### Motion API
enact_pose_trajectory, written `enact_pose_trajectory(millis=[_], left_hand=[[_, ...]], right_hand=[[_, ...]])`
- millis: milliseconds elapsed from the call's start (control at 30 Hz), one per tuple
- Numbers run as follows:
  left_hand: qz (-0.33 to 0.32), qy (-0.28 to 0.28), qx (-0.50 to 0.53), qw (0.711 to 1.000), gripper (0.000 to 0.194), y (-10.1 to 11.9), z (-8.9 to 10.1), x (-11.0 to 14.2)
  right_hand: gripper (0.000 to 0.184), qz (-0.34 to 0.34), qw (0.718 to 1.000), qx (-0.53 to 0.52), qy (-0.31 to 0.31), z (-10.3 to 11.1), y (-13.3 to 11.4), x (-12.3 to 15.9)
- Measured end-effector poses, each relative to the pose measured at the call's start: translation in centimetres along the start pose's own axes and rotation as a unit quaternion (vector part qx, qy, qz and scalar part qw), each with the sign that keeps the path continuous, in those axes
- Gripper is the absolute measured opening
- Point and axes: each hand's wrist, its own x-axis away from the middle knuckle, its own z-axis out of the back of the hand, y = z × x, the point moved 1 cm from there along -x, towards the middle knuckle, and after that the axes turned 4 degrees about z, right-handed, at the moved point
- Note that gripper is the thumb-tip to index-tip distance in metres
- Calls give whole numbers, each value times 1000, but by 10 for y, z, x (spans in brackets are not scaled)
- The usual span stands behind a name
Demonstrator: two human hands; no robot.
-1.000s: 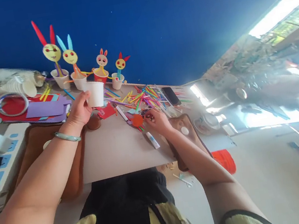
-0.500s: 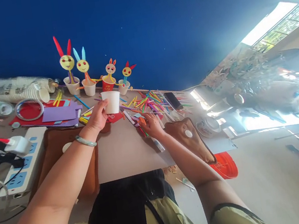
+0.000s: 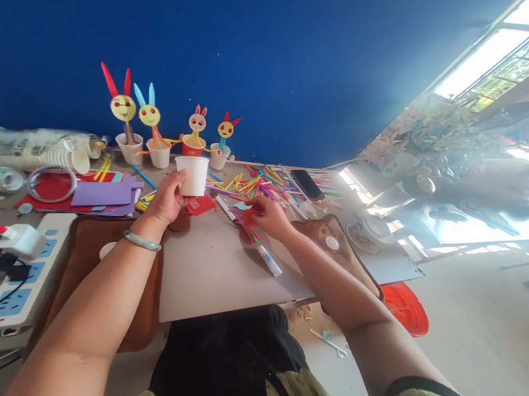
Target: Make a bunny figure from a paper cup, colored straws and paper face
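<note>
My left hand (image 3: 167,199) is closed around a plain white paper cup (image 3: 194,175), held upright above the table (image 3: 200,269). On the right, my right hand (image 3: 269,215) is low over the craft pieces, its fingers curled together. A small light blue piece (image 3: 242,206) shows by its fingertips; whether they grip it is hidden. Below that hand lies a white glue tube (image 3: 270,261), beside thin coloured sticks. Behind the cup stands a red paper cup (image 3: 193,146) bearing a rabbit-faced figure. A red paper piece (image 3: 199,205) lies under the held cup.
More rabbit figures in white cups (image 3: 159,153) line the blue wall. Coloured sticks (image 3: 272,183) and a black phone (image 3: 307,184) lie at the back. A power strip (image 3: 30,284) and brown cushion (image 3: 86,282) are left; another brown cushion (image 3: 346,259) and red bucket (image 3: 405,309) are right.
My right hand has drawn slightly back and its fingers have curled in. The glue tube shows more fully. My left hand still holds the white cup, with a small shift in view.
</note>
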Motion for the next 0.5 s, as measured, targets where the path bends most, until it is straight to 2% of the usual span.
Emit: enact_pose_trajectory(millis=[67,100,167,233,367,500], left_hand=[[1,-5,1,1000,49,-1,0,0],[1,-5,2,1000,48,-1,0,0],[5,-7,0,1000,48,0,1,1],[15,-16,-8,1000,49,2,3,3],[61,-61,-19,996,51,6,4,6],[143,-137,-49,979,46,7,3,12]], right_hand=[[29,38,999,26,30,-11,-19,13],[27,69,997,40,23,-18,-29,20],[24,145,986,61,-56,-33,-47,35],[24,186,973,67,-119,-43,-58,49],[25,229,956,113,-147,-43,-58,72],[24,279,940,101,-168,-28,-40,80]])
